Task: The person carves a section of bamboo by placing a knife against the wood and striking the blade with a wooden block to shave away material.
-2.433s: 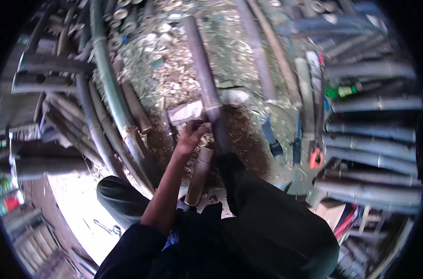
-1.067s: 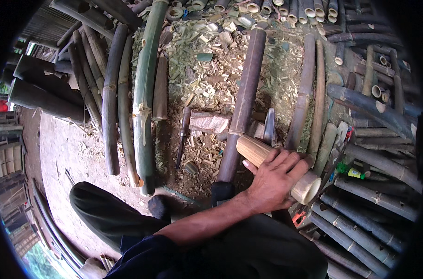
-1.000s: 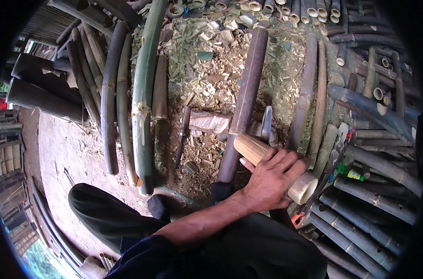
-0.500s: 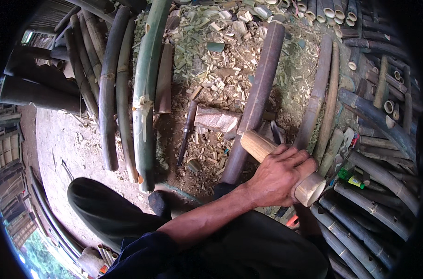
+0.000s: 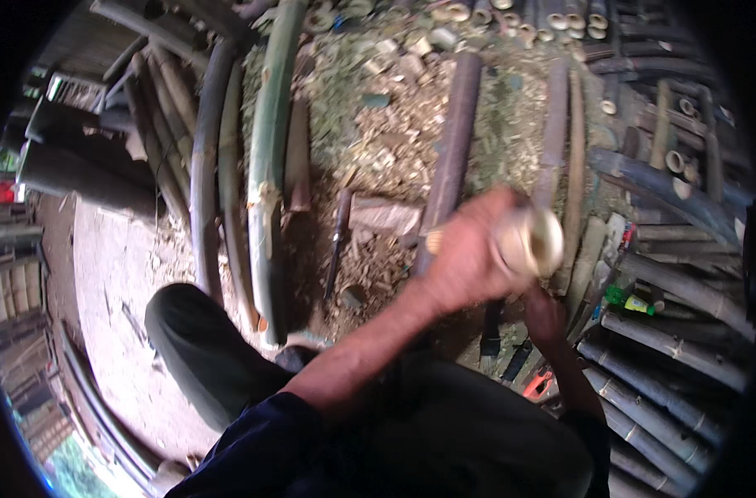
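My left hand [image 5: 465, 253], blurred, is closed round a short bamboo tube [image 5: 537, 241] whose open end faces up toward me. The tube's other end pokes out on the hand's far side. Just below the tube is my right hand [image 5: 545, 319]; its fingers are partly hidden, and I cannot make out whether they hold anything. Behind my left hand lies a long dark bamboo pole [image 5: 457, 133]. To its left sit a pale wooden block [image 5: 384, 213] and a slim tool with a wooden handle and dark blade [image 5: 338, 241].
Wood chips [image 5: 403, 124] cover the ground ahead. A green bamboo pole [image 5: 267, 166] lies left of them, and stacked dark poles [image 5: 668, 340] fill the right. Near my right forearm are a brush-like tool [image 5: 491, 340], an orange-handled tool [image 5: 540, 382] and a green bottle [image 5: 638, 305].
My left hand has lifted the bamboo tube and tipped its open end toward me. More of my right hand now shows below it. The dark blade-like tip beside the tube is out of sight.
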Tool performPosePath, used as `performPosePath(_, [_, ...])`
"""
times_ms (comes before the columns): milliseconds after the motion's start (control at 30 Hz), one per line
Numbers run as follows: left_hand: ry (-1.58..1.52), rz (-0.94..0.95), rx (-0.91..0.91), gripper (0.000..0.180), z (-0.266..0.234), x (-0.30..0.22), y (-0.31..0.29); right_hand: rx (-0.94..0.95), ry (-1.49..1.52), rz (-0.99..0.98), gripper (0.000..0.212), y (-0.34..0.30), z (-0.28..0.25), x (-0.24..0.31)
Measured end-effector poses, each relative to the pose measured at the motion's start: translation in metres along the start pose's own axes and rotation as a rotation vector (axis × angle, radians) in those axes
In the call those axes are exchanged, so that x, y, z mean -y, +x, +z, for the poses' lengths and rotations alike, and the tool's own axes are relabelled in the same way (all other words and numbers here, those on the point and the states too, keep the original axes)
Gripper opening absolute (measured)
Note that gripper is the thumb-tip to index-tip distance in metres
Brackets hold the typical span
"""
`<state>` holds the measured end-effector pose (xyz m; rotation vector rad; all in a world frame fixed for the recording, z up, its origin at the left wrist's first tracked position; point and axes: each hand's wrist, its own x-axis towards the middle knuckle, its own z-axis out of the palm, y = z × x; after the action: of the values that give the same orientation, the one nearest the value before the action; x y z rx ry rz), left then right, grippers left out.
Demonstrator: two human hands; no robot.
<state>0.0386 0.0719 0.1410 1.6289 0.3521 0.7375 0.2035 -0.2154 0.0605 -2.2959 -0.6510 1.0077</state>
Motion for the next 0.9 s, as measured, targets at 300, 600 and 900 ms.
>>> performPosePath(300, [0.003, -0.686, 0.186, 0.076, 0.075, 0.067, -0.022, -0.51, 0.737, 0.339, 0.032, -0.114, 0.028, -0.036])
performPosePath(600, [0.266, -0.302, 0.676, 0.1, 0.169, 0.06, -0.047, -0.633, 1.277, 0.203, 0.031, -0.142, 0.081, 0.035])
performPosePath(900, [0.595, -0.47, 0.422, 0.04, -0.025, 0.039, -0.065, -0.643, -0.404, 0.112, 0.059, -0.025, -0.023, -0.05])
